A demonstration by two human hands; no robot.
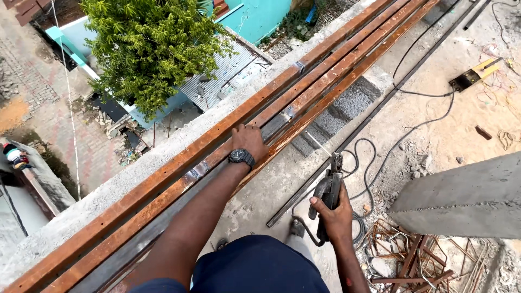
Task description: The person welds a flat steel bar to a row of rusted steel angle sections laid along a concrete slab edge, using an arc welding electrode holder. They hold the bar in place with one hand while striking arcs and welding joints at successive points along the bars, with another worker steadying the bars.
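Rusty long steel beams [304, 92] lie on the grey wall ledge [135, 176]. Left hand [248, 140] presses flat, grip released. Right hand [335, 216] clenches the black welding holder [329, 191]. Its thin rod [319, 144] might slip and burn.

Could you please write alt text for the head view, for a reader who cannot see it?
The left hand rests on rusty steel beams along a rooftop ledge, while the right hand grips a welding holder.

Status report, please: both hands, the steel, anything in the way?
Left hand resting on rusty steel beams. Right hand gripping electrode holder. Cable trailing across floor.
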